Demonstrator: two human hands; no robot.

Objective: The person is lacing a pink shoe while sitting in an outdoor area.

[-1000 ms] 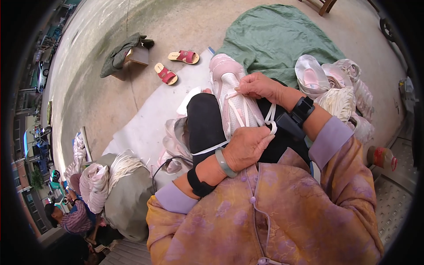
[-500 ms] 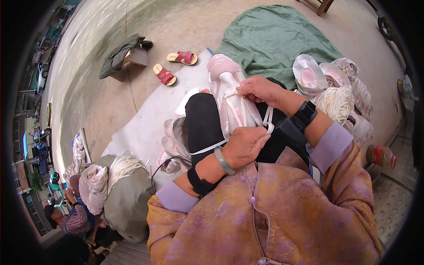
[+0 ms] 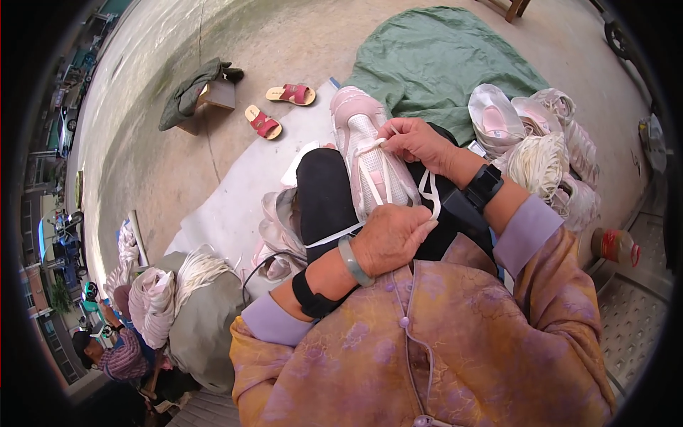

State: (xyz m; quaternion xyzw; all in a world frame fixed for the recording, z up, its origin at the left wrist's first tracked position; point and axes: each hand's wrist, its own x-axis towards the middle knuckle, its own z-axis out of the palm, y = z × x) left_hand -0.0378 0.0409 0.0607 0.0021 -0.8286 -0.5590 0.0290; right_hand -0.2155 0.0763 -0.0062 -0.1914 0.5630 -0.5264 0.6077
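Observation:
A pale pink sneaker [image 3: 356,110] with a white mesh tongue lies across my lap, its toe pointing away from me. White shoelace [image 3: 366,181] runs through its front eyelets, and loose lengths hang over the upper. My right hand [image 3: 421,147] is closed in a pinch on the lace at the sneaker's right eyelet edge. Nearer to me, my left hand [image 3: 393,238] is closed too, thumb against fingers, with a lace loop coming out beside its fingertips. The fingers hide part of the lace and the sneaker's heel end.
Right of my knees lie several pink shoes [image 3: 491,117] and a bundle of white laces [image 3: 537,164]. More laces [image 3: 203,274] and shoe uppers [image 3: 153,302] sit at left. Green cloth [image 3: 441,64], red slippers [image 3: 295,94] and a bottle [image 3: 615,245] are around me. Another person [image 3: 124,352] sits far left.
My right hand's fingers have shifted slightly on the lace at the eyelet edge. The loop beside my left hand hangs a little differently. The sneaker stays on my lap.

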